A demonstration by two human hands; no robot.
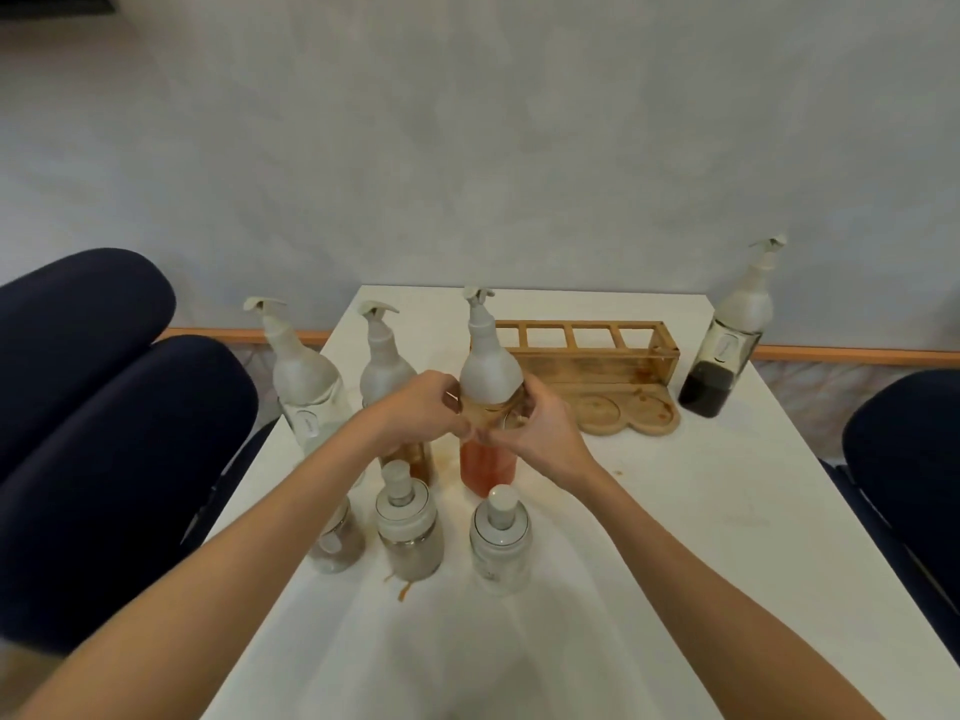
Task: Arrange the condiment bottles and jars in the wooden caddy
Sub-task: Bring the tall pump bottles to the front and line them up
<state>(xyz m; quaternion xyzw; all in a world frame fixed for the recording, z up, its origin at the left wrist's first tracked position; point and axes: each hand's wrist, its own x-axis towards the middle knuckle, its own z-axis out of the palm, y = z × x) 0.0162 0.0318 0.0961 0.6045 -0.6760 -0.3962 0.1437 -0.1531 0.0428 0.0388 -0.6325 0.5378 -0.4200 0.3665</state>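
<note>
We are holding the tall glass bottle of orange sauce with a white spout top point(488, 459) in the middle of the white desk point(675, 511), our left hand point(421, 407) and right hand point(535, 433) both curling round its neck. The long wooden caddy point(597, 371) by the far edge is holding nothing yet. Three other tall bottles point(306, 387) and three small glass jars point(408, 522) are waiting outside it

Both hands, left hand point(423, 407) and right hand point(535, 428), grip the orange-sauce bottle point(488, 418) upright just left of the wooden caddy point(597, 366); the dark-sauce bottle point(727, 350) stands right of the caddy.
</note>
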